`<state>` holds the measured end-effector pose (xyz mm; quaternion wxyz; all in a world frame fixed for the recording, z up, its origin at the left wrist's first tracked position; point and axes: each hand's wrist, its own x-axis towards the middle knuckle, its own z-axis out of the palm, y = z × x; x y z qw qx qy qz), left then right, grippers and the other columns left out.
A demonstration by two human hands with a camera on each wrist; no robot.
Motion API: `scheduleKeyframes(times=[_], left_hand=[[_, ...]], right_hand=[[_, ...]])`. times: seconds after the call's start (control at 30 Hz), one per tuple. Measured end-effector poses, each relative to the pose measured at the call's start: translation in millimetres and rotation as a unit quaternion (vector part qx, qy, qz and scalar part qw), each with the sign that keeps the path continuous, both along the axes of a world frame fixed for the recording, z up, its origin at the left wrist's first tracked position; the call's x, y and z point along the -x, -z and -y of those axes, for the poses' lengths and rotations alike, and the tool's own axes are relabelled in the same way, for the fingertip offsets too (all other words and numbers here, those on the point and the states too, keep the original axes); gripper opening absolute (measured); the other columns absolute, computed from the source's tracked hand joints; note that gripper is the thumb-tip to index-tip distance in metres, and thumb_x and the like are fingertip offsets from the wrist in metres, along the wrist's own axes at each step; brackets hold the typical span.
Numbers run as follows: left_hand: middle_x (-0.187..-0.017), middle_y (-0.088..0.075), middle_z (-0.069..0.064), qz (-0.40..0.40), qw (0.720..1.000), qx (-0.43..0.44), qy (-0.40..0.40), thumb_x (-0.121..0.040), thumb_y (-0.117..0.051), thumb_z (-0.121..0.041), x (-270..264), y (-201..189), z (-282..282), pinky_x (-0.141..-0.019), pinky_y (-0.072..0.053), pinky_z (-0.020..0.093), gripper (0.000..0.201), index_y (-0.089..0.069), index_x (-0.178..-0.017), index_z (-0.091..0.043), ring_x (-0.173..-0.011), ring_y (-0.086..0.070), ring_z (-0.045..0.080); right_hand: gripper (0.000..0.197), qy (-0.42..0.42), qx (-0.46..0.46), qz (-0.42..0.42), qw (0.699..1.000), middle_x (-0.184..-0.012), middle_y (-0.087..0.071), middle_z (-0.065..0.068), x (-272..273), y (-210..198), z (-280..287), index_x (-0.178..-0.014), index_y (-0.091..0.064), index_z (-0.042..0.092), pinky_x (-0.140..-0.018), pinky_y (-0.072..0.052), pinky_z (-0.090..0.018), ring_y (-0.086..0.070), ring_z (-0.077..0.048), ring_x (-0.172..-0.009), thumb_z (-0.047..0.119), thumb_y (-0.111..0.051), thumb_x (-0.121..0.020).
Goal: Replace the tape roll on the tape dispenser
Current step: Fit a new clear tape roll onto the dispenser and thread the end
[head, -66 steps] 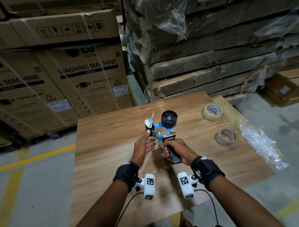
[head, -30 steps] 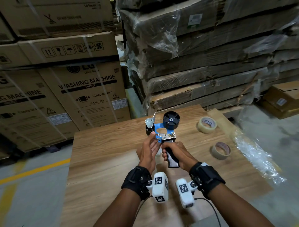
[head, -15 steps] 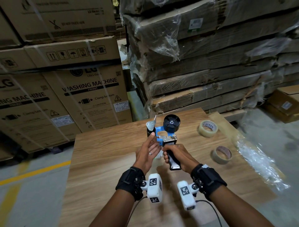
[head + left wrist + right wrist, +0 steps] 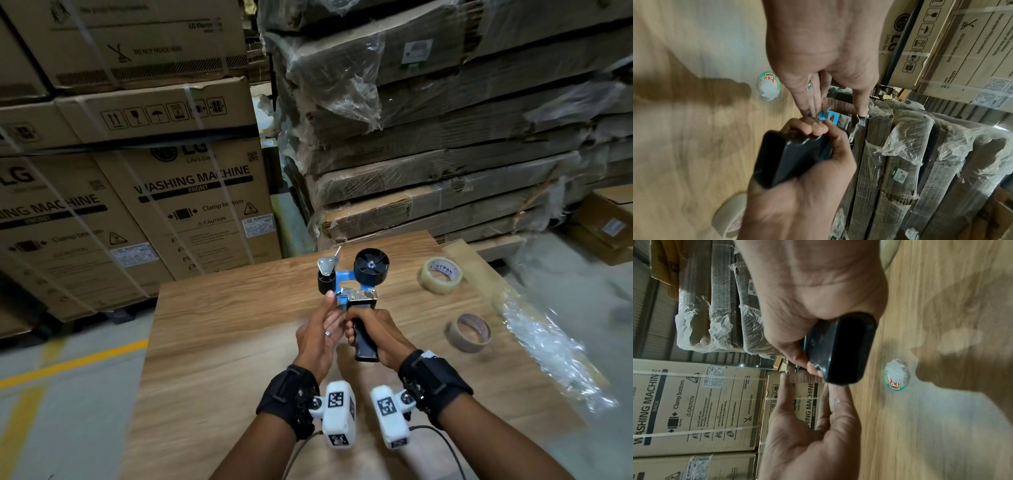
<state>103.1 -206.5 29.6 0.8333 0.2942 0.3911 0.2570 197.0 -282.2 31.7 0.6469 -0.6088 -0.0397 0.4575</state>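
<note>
The tape dispenser [image 4: 352,291] has a blue frame, a black handle [image 4: 364,339] and a black hub [image 4: 371,266] with no roll on it. My right hand [image 4: 356,325] grips the handle and holds the dispenser upright above the wooden table [image 4: 222,325]. My left hand [image 4: 335,305] is beside it. Its thumb touches the metal flap by the black roller [image 4: 325,282], and its straight fingers lie against the blue frame [image 4: 828,116]. A clear tape roll [image 4: 441,275] and a thin brown-cored roll [image 4: 470,332] lie on the table to the right.
Crumpled clear plastic [image 4: 555,356] lies along the table's right edge. A round sticker [image 4: 897,378] is on the tabletop under the hands. Washing machine cartons [image 4: 191,205] and wrapped cardboard stacks [image 4: 428,154] stand behind the table.
The dispenser stays in my right hand at about the same spot. My left hand has closed in, and its thumb has moved up onto the metal flap.
</note>
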Motion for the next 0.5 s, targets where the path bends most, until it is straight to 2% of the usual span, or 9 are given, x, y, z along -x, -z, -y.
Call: scheduleKeyframes(times=[0.1,0.2,0.37,0.5], left_hand=[[-0.100,-0.077,0.021,-0.018,1.000,0.002,-0.003,-0.082,-0.080,-0.031,-3,7,5,-0.086,-0.058,0.041,0.043,-0.068,-0.107,0.002,-0.091,-0.073,0.031],[-0.101,-0.076,0.021,-0.017,1.000,-0.004,0.011,-0.082,-0.080,-0.033,-4,11,1,-0.081,-0.060,0.039,0.045,-0.070,-0.108,0.002,-0.091,-0.073,0.030],[-0.104,-0.077,0.016,-0.034,0.996,-0.041,0.065,-0.080,-0.081,-0.040,0,19,-11,-0.099,-0.055,0.041,0.052,-0.070,-0.113,-0.002,-0.101,-0.074,0.022],[-0.107,-0.075,0.012,-0.114,0.986,-0.097,0.068,-0.079,-0.076,-0.056,3,30,-27,-0.094,-0.059,0.042,0.055,-0.072,-0.109,-0.010,-0.102,-0.073,0.026]], right_hand=[[0.008,0.007,0.006,0.000,1.000,-0.063,-0.058,-0.011,-2,5,-1,-0.075,-0.068,0.003,-0.048,-0.046,-0.027,-0.052,-0.020,-0.050,0.001,-0.063,-0.081],[0.003,0.002,0.003,-0.003,1.000,-0.065,-0.058,-0.013,-5,10,0,-0.079,-0.067,0.002,-0.049,-0.047,-0.028,-0.053,-0.021,-0.051,0.002,-0.064,-0.081],[0.005,-0.015,0.010,0.012,1.000,-0.069,-0.060,-0.015,-10,13,1,-0.079,-0.068,0.002,-0.050,-0.047,-0.027,-0.053,-0.020,-0.052,0.005,-0.065,-0.082],[0.007,-0.024,0.030,0.026,0.999,-0.071,-0.061,-0.018,-13,23,-1,-0.079,-0.066,0.001,-0.049,-0.047,-0.026,-0.052,-0.022,-0.053,0.007,-0.067,-0.082]])
